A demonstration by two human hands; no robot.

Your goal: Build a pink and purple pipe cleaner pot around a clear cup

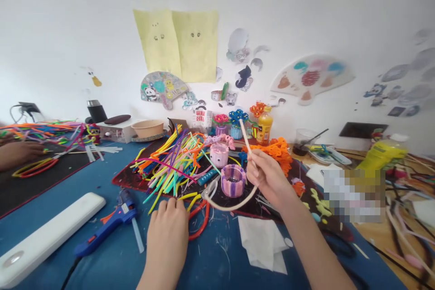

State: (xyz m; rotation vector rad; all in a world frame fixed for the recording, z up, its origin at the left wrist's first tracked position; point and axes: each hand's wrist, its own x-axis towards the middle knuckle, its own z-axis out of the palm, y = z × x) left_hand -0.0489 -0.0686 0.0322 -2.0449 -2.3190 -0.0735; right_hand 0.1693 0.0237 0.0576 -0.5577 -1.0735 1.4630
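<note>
My right hand (267, 174) pinches a cream pipe cleaner (245, 133) near its upper end, which stands up above the fingers. From there it curves down and left to the metal blades of a pair of scissors (205, 224) with red and yellow handles. With its back turned up, my left hand (169, 231) is closed over the scissors' handles near the blue table surface; its fingertips are hidden. Behind the pipe cleaner stand a pink and purple striped cup (233, 181) and a pink cup with a small face (219, 155).
Many coloured pipe cleaners (170, 163) lie heaped on a dark mat. A blue glue gun (108, 231) and a long white case (50, 240) are at left, a white tissue (261, 242) in front. Another person's hand (22, 154) is at far left.
</note>
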